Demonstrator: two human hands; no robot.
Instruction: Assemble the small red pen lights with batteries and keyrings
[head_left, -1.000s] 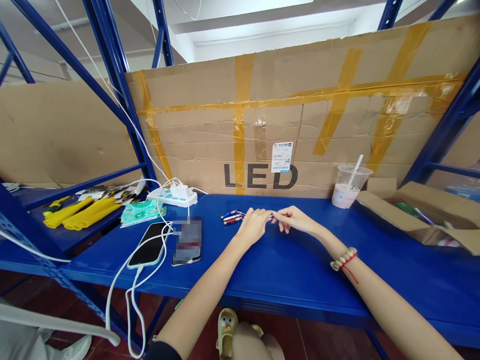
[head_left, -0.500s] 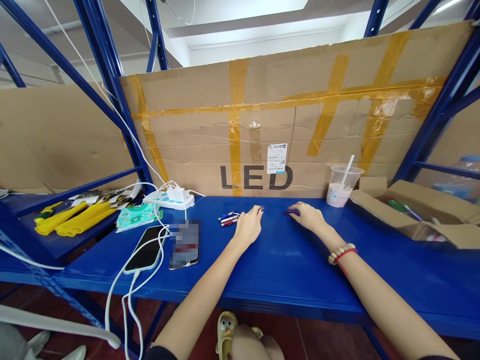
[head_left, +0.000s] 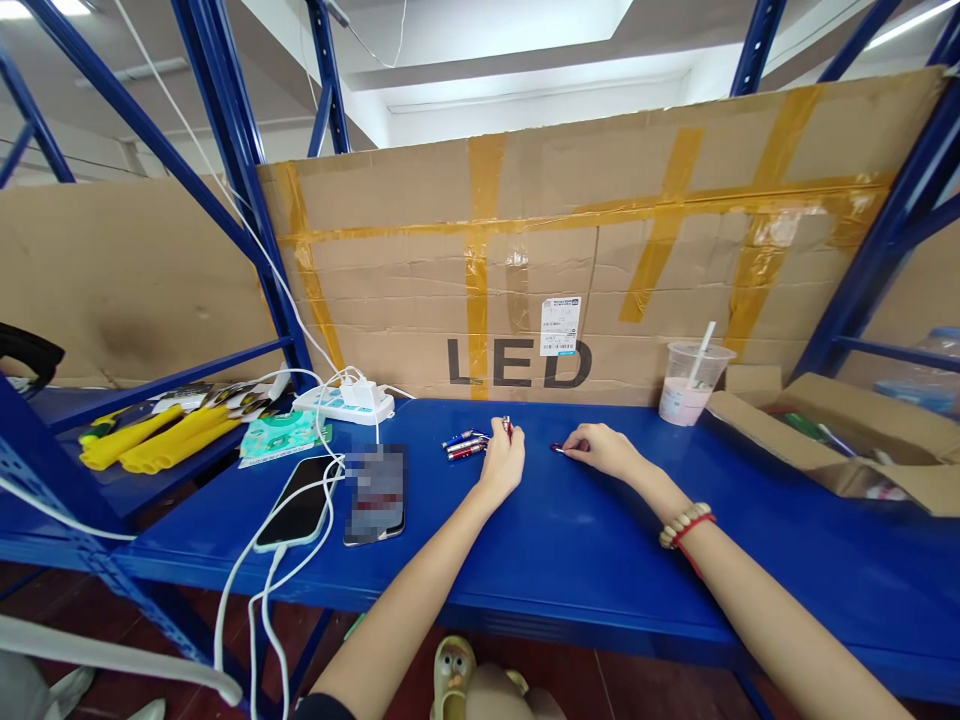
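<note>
My left hand [head_left: 504, 458] is closed round a small shiny red metal tube, like a mini flashlight [head_left: 507, 427], whose end sticks up between thumb and fingers. Just left of that hand, several similar slim tubes [head_left: 465, 445] in blue, silver and red lie side by side on the blue shelf [head_left: 592, 540]. To the right, my right hand [head_left: 604, 450] pinches a small dark red piece with a silvery end [head_left: 556, 448] at its fingertips, low over the shelf. A gap separates the two hands.
Two phones [head_left: 296, 510] with white cables lie at left, near a power strip [head_left: 345, 403] and yellow-handled tools [head_left: 180, 440]. A cup with a straw [head_left: 690, 385] and an open carton [head_left: 832, 440] stand at right. A large cardboard panel [head_left: 405, 290] backs the shelf.
My left hand has turned, and the red tube in it now points up and shows more. My right hand has moved left and closer to me, its fingers drawn together on the small red piece.
</note>
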